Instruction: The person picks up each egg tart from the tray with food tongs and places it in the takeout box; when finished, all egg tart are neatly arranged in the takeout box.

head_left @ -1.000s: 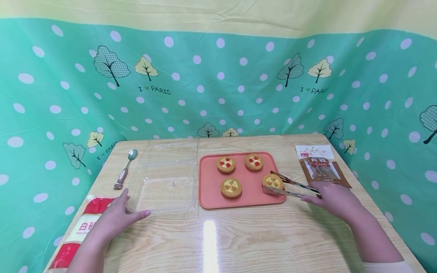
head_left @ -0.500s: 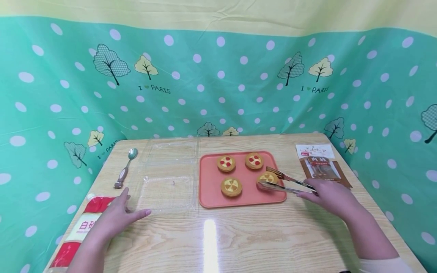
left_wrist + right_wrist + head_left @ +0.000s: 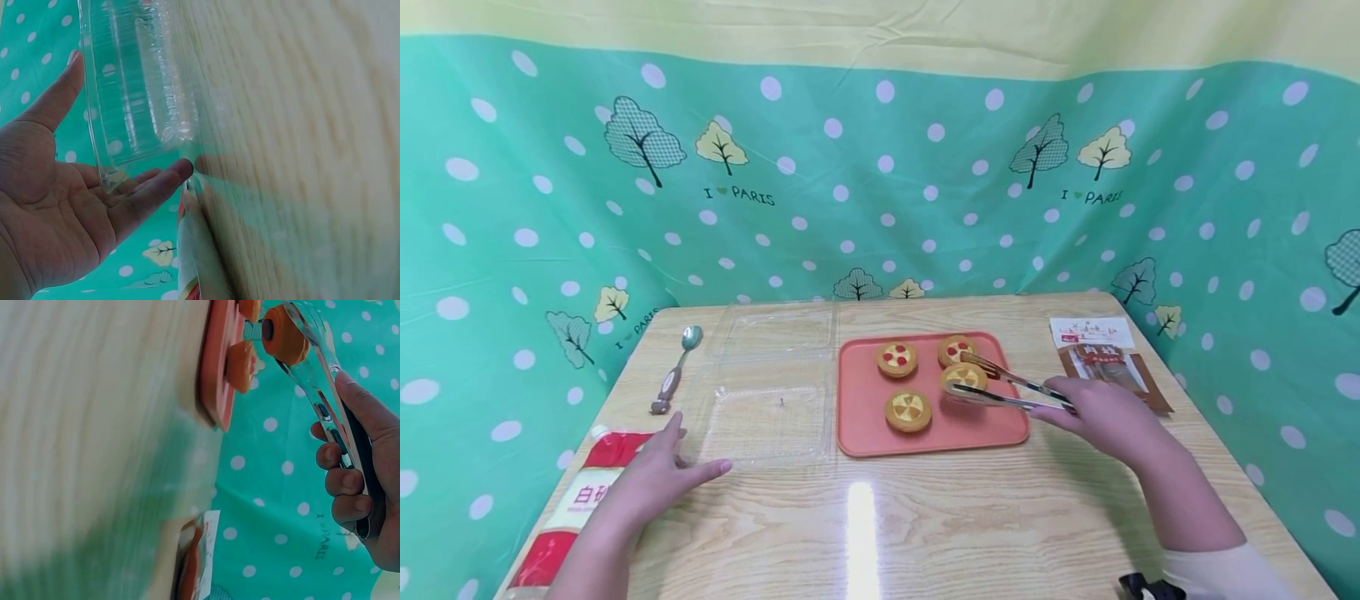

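My right hand (image 3: 1108,417) holds a pair of metal tongs (image 3: 1011,402), fingers wrapped round the handles. Between the tong tips is a tart (image 3: 964,377) with a wedge-patterned top; the right wrist view shows this tart (image 3: 285,334) lifted clear of the pink tray (image 3: 865,437). Three other tarts sit on the tray: one wedge-patterned tart (image 3: 908,412) in front, two red-dotted tarts behind. At the left, my left hand (image 3: 658,479) spreads its fingers beside the near corner of a clear plastic box (image 3: 767,433). In the left wrist view, its thumb and fingers lie at the box's edge.
The box's hinged lid (image 3: 778,333) lies open at the back. A spoon (image 3: 670,379) lies left of it. Under my left forearm is a red-and-white bag (image 3: 587,492). A brown-and-white packet (image 3: 1101,354) lies at the right, behind my right hand.
My right hand has moved left with the tongs, carrying the tart from the tray's right end up and towards its middle. The left hand has stayed in place.
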The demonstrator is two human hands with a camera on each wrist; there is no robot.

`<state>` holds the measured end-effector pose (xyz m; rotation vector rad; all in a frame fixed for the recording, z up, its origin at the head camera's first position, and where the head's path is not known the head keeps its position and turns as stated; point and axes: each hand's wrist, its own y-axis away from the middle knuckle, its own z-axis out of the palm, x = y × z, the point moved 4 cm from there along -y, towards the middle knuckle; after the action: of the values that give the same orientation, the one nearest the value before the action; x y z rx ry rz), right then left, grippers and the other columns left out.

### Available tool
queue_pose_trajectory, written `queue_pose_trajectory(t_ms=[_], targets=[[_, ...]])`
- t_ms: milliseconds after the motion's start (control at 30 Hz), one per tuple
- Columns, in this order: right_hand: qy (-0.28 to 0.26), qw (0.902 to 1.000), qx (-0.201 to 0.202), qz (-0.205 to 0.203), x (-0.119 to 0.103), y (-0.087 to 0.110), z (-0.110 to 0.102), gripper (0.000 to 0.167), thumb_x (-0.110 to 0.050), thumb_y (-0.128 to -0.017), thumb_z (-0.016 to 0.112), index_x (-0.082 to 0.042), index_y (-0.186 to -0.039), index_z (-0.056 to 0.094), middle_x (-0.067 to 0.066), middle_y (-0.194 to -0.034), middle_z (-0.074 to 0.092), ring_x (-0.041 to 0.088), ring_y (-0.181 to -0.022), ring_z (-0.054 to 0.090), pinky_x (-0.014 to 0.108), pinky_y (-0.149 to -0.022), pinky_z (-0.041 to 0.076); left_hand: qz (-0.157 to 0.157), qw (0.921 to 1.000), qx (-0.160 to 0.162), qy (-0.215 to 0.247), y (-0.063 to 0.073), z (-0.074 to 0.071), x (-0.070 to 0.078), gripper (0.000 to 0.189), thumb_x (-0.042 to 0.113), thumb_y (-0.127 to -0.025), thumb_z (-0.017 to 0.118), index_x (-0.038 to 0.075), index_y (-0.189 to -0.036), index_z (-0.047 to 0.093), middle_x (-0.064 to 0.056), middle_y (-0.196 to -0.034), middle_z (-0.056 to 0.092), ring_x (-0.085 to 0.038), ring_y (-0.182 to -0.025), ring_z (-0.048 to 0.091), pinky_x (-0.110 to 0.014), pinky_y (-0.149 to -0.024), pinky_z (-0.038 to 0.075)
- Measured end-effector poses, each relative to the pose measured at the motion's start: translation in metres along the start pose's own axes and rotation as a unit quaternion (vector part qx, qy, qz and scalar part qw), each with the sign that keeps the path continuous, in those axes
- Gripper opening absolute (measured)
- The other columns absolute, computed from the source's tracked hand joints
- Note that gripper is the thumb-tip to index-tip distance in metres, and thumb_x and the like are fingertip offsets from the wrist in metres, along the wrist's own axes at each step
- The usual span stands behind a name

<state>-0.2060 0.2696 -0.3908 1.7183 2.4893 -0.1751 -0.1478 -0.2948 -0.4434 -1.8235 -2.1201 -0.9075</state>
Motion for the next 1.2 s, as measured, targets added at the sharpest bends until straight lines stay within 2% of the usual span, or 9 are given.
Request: queue_pose_trajectory(t_ms=[267,433,533,633,733,867,933,1033,1200], targets=[[0.001,0.9999,0.001,-0.012,-0.02,-0.015,-0.006,0.069,-0.072,-0.088,0.049,-0.012,-0.115,0.067,0.003,-0.096,0.072,0.018,-0.079,0.066,0.042,-0.065,0.054,0.0,1.0,0.001,-0.003,0.0,0.0,0.0,0.131,0.07,-0.077,0.068,-0.004,-0.154,-0.009,-0.035,-0.154,0.022,-0.052,-0.127,0.044,-0.067,-0.1,0.038],[0.0,0.9999,-0.003,-0.016,-0.034,-0.027,-0.008,0.069,-0.077,-0.087,0.044,-0.016,-0.11,0.066,-0.004,-0.081,0.063,0.013,-0.067,0.054,0.032,-0.057,0.044,0.0,1.0,-0.001,0.0,0.001,0.001,-0.001,0.131,0.07,-0.077,0.068,-0.004,-0.154,-0.008,-0.035,-0.154,0.022,-0.052,-0.127,0.044,-0.067,-0.1,0.038],[-0.002,0.9997,0.004,-0.022,-0.044,-0.035,-0.009,0.073,-0.078,-0.086,0.043,-0.015,-0.113,0.067,-0.002,-0.087,0.066,0.015,-0.073,0.057,0.033,-0.06,0.047,0.001,1.0,0.0,-0.004,0.001,0.002,-0.001,0.131,0.07,-0.077,0.068,-0.005,-0.154,-0.008,-0.036,-0.152,0.025,-0.052,-0.125,0.046,-0.067,-0.099,0.039],[-0.007,0.9992,0.012,-0.038,-0.055,-0.043,-0.009,0.073,-0.077,-0.087,0.044,-0.014,-0.119,0.066,0.002,-0.103,0.071,0.02,-0.086,0.065,0.041,-0.07,0.054,0.002,0.9999,0.003,-0.012,0.0,0.002,-0.002,0.131,0.071,-0.076,0.067,-0.006,-0.154,-0.006,-0.037,-0.15,0.028,-0.051,-0.123,0.048,-0.067,-0.098,0.04],[-0.021,0.9979,0.016,-0.059,-0.066,-0.051,-0.009,0.063,-0.071,-0.089,0.05,-0.016,-0.115,0.066,0.001,-0.097,0.07,0.019,-0.082,0.065,0.041,-0.069,0.054,0.004,0.9998,0.006,-0.016,-0.001,0.002,-0.003,0.131,0.071,-0.076,0.067,-0.006,-0.154,-0.005,-0.037,-0.149,0.029,-0.05,-0.122,0.049,-0.066,-0.098,0.041],[-0.034,0.9963,0.012,-0.078,-0.081,-0.064,-0.008,0.051,-0.064,-0.089,0.056,-0.017,-0.109,0.065,-0.004,-0.08,0.063,0.015,-0.069,0.058,0.036,-0.061,0.048,0.007,0.9998,0.007,-0.016,-0.001,0.002,-0.004,0.132,0.071,-0.076,0.067,-0.007,-0.153,-0.005,-0.037,-0.15,0.028,-0.051,-0.124,0.048,-0.067,-0.099,0.04],[-0.036,0.9956,0.013,-0.085,-0.088,-0.07,-0.006,0.055,-0.065,-0.089,0.056,-0.017,-0.115,0.065,-0.003,-0.087,0.067,0.016,-0.075,0.063,0.038,-0.066,0.053,0.008,0.9998,0.008,-0.015,-0.001,0.002,-0.004,0.132,0.071,-0.076,0.067,-0.007,-0.153,-0.005,-0.037,-0.15,0.027,-0.051,-0.124,0.047,-0.067,-0.099,0.039],[-0.035,0.9941,0.017,-0.102,-0.098,-0.079,-0.004,0.057,-0.068,-0.09,0.052,-0.017,-0.114,0.065,-0.003,-0.091,0.068,0.016,-0.079,0.064,0.04,-0.071,0.054,0.01,0.9998,0.008,-0.014,-0.001,0.003,-0.003,0.131,0.071,-0.077,0.067,-0.008,-0.153,-0.006,-0.037,-0.15,0.027,-0.051,-0.124,0.047,-0.067,-0.099,0.039],[-0.033,0.9918,0.016,-0.123,-0.117,-0.092,-0.001,0.053,-0.062,-0.091,0.056,-0.016,-0.115,0.066,0.0,-0.098,0.071,0.017,-0.085,0.067,0.039,-0.075,0.055,0.012,0.9997,0.006,-0.018,-0.002,0.001,-0.002,0.131,0.07,-0.078,0.067,-0.008,-0.153,-0.006,-0.038,-0.149,0.028,-0.053,-0.125,0.045,-0.068,-0.1,0.038]])
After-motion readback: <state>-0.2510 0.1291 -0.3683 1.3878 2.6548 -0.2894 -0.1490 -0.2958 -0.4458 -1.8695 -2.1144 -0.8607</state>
